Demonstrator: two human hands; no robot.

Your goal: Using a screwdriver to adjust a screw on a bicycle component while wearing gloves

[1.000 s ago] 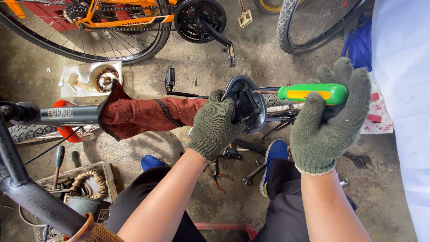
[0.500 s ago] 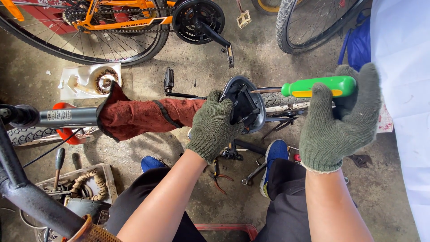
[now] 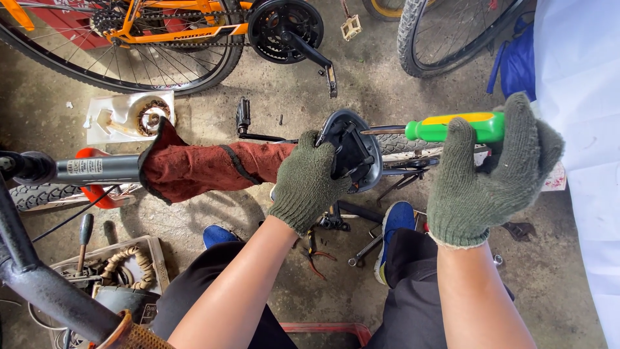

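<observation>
Green-and-yellow plastic-handled screwdriver (image 3: 452, 128): handle end hidden in gloved right hand (image 3: 485, 178). Orange-framed bicycle (image 3: 161, 32): cut off at top edge. Black seat underside (image 3: 352, 152): partly covered by gloved left hand (image 3: 310, 181).

A black bicycle saddle (image 3: 352, 152) is lying turned underside up, its rails showing, at the end of a frame tube wrapped in a dark red rag (image 3: 206, 168). A screwdriver (image 3: 445, 128) with a green and yellow handle is pointing horizontally, its metal shaft reaching the saddle's underside.
</observation>
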